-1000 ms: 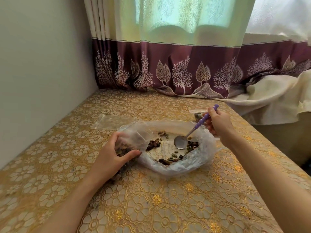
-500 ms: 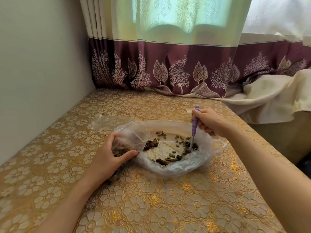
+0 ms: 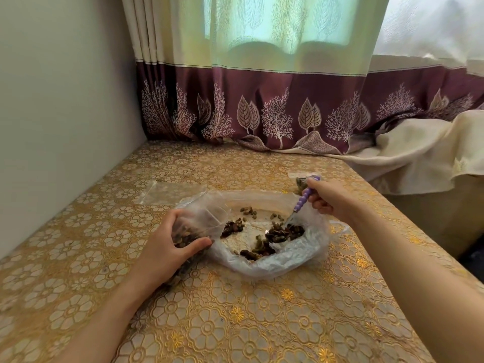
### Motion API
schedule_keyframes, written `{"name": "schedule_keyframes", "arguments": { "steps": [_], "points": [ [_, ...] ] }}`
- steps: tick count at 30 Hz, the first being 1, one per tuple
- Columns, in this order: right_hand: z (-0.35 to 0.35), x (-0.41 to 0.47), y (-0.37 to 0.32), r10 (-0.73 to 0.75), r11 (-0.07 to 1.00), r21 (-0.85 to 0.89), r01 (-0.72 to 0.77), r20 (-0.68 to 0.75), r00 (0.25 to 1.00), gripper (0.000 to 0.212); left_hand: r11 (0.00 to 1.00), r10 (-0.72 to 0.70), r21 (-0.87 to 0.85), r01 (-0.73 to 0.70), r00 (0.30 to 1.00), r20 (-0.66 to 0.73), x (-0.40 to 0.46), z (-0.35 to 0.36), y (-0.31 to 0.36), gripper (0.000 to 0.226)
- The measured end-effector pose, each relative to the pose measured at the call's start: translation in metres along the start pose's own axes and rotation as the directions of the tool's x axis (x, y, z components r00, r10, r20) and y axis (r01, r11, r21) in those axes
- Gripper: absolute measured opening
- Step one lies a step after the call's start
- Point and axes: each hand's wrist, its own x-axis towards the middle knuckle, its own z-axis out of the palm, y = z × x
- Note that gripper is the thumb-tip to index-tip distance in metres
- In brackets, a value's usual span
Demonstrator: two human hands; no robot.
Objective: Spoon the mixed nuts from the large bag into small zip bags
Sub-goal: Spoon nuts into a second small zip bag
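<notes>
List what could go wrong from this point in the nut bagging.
1. The left hand grips the small clear zip bag with its mouth lying low beside the large crumpled plastic bag; nuts may slide back out.
2. The right hand holds the purple beaded-handle spoon near its top end, so a heaped scoop from the dark mixed nuts could wobble and scatter onto the gold floral tablecloth.
</notes>
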Motion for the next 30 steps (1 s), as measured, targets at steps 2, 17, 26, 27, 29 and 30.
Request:
{"name": "schedule_keyframes", "arguments": {
  "steps": [2, 17, 26, 27, 29, 30],
  "points": [
    [0.002, 0.001, -0.003, -0.007, 0.999, 0.042, 0.008, -0.011, 1.0, 0.033, 1.0, 0.004, 0.005, -0.004, 1.0, -0.002, 0.0, 0.0, 0.0, 0.053],
    [0.06, -0.024, -0.069, -0.191, 0.972, 0.136, 0.192, -0.018, 0.981, 0.039, 1.0, -0.003, -0.022, 0.002, 1.0, -0.004, 0.0, 0.0, -0.001, 0.054],
    [0.1, -0.051, -0.096, -0.565, 0.825, 0.007, 0.565, 0.008, 0.825, 0.045, 0.999, 0.01, -0.049, -0.011, 1.0, -0.008, 0.0, 0.001, -0.001, 0.049],
    [0.103, -0.054, -0.098, -0.612, 0.791, -0.011, 0.612, 0.018, 0.791, 0.044, 0.999, 0.009, -0.05, -0.01, 1.0, -0.009, 0.0, 0.001, -0.001, 0.05],
    [0.106, -0.059, -0.101, -0.687, 0.724, -0.054, 0.687, 0.026, 0.726, 0.045, 0.999, 0.005, -0.042, -0.005, 1.0, -0.008, 0.0, 0.001, -0.002, 0.051],
    [0.106, -0.061, -0.102, -0.709, 0.702, -0.067, 0.709, 0.026, 0.705, 0.045, 0.999, 0.006, -0.039, -0.007, 1.0, -0.007, 0.0, 0.001, -0.002, 0.051]
  ]
}}
